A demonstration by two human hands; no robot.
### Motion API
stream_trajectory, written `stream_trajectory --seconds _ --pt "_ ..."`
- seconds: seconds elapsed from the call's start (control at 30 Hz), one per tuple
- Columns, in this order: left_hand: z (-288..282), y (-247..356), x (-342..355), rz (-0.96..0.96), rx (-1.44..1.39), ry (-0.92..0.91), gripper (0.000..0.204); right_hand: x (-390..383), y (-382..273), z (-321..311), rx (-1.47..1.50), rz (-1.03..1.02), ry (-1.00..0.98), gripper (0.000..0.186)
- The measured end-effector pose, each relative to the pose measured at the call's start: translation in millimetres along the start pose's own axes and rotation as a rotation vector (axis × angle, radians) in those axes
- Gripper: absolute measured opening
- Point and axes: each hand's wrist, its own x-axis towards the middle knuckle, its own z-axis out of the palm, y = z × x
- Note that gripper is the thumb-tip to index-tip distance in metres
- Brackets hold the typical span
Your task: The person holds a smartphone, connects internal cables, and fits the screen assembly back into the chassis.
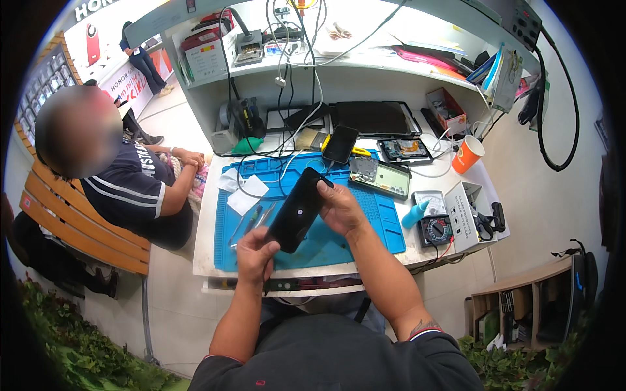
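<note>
I hold a black smartphone (297,215) with both hands above the blue silicone mat (381,231), its dark screen showing a small bright mark. My left hand (255,254) grips its lower end, and my right hand (342,208) grips its upper right. On the mat beneath lie white paper squares (246,195), slim hand tools (251,221) and an opened phone (378,176). Another dark phone (340,144) rests behind the one I hold, among cables and a brush (310,139).
A multimeter (435,228), light-blue bottle (415,214), white box (463,218) and orange cup (467,154) crowd the desk's right. A cluttered shelf (358,78) with hanging cables is behind. A person (137,195) sits on a wooden bench at left; another stands farther back.
</note>
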Motion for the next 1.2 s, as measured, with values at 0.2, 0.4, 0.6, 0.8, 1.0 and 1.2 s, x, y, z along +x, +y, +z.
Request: stream_trajectory --seconds 0.2,0.4,0.6,0.8,1.0,1.2 --pt "-1.0 -0.5 -0.1 0.005 -0.002 -0.001 0.031 -0.1 -0.1 -0.1 0.011 -0.006 -0.025 0.037" --pt "-0.2 -0.7 0.4 0.018 -0.001 0.001 0.031 -0.3 -0.3 1.5 0.028 -0.005 -0.003 0.034" --pt "-11.0 -1.5 -0.6 -0.042 0.068 0.026 0.031 0.5 -0.4 -0.7 0.015 -0.001 0.004 0.033" --pt "-6.1 -3.4 0.8 0.006 0.029 0.005 0.03 0.2 -0.4 0.1 0.006 -0.001 -0.003 0.035" --pt "-7.9 -2.6 0.7 0.001 0.027 -0.014 0.029 -0.5 -1.8 1.7 0.004 0.0 -0.004 0.036" --pt "-2.0 0.3 0.3 -0.005 -0.015 -0.012 0.03 0.7 0.1 -2.0 0.009 -0.002 0.003 0.035"
